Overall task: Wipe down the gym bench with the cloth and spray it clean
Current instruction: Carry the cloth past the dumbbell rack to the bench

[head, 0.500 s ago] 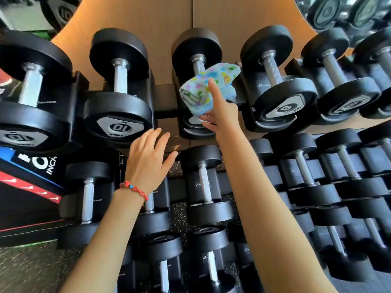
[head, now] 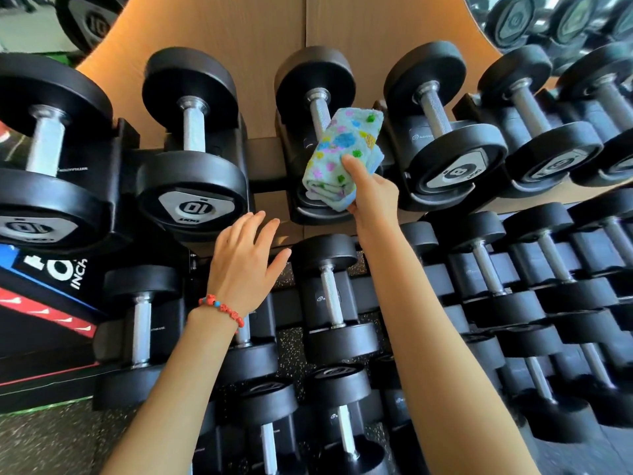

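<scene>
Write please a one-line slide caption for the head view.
Right hand holds a folded patterned cloth against a racked dumbbell; open left hand hovers below.

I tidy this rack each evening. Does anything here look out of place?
Only the cloth: the right hand holds the folded towel against a top-row dumbbell. The dumbbells themselves sit straight in their cradles.

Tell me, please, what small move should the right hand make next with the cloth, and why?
Probably draw the cloth back off the rack. The right hand already pinches the folded cloth, thumb on top, against a dumbbell on the upper row, while the left hand hovers open below. No bench or spray shows in this view.
</scene>
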